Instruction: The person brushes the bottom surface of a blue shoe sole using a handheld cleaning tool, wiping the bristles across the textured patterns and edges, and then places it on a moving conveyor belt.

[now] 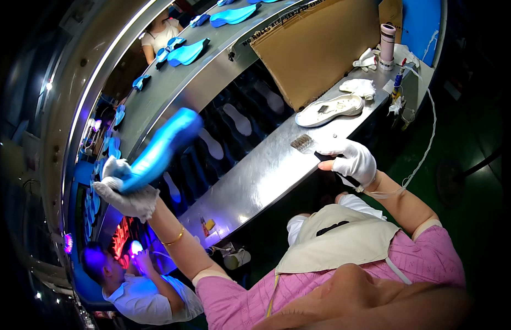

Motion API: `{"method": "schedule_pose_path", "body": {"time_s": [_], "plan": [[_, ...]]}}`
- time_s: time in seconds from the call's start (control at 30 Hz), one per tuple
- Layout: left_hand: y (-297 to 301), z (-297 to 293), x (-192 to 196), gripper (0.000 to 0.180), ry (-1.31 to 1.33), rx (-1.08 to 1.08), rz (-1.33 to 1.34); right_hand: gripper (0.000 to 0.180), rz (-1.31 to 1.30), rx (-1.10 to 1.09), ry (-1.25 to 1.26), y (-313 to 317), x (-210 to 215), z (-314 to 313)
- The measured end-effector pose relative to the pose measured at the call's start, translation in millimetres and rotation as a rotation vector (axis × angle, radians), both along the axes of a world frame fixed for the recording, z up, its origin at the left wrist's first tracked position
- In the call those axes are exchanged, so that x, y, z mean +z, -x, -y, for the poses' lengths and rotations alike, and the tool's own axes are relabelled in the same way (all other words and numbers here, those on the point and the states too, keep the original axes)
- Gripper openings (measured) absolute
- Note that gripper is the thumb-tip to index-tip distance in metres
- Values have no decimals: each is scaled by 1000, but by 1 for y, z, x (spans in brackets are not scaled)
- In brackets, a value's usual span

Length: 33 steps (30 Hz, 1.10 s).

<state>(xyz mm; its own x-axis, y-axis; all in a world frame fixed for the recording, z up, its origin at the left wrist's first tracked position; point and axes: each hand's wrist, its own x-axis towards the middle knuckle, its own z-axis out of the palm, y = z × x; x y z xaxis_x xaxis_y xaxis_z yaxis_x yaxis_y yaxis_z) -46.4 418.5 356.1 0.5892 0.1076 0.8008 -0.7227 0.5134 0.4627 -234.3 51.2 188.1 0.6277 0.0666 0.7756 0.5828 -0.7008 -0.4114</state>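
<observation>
My left hand [128, 192], in a pale glove, is raised at the left beside the conveyor. It is closed round one end of a blue shoe last [163, 147], which slants up to the right and is smeared by motion. My right hand [355, 164] is by the near edge of the metal bench, in a white glove with a bare fingertip. Its fingers are drawn together round a small dark spot; what they hold, if anything, I cannot make out. A strap with a white cord circles that wrist. Nearby on the bench lies a brown ribbed patch [303, 143].
A white shoe-shaped tray [329, 111], crumpled white cloth [358, 88] and a pink bottle [387, 41] are on the bench [239, 190]. Cardboard [316, 52] stands behind. Blue lasts [188, 53] lie along the conveyor [217, 41]. A co-worker [145, 294] sits at lower left.
</observation>
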Motion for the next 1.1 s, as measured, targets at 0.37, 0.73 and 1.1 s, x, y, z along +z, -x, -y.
{"method": "schedule_pose_path", "body": {"time_s": [0.37, 0.73, 1.1], "plan": [[88, 131, -200, 60, 204, -1149, -989, 21, -85, 97, -40, 13, 4, -20], [116, 149, -222, 80, 188, -913, -1226, 15, -755, 299, -1184, -9, -30, -49], [129, 162, -227, 72, 272, -840, -1170, 14, -737, 265, -1157, -21, -47, -43]]}}
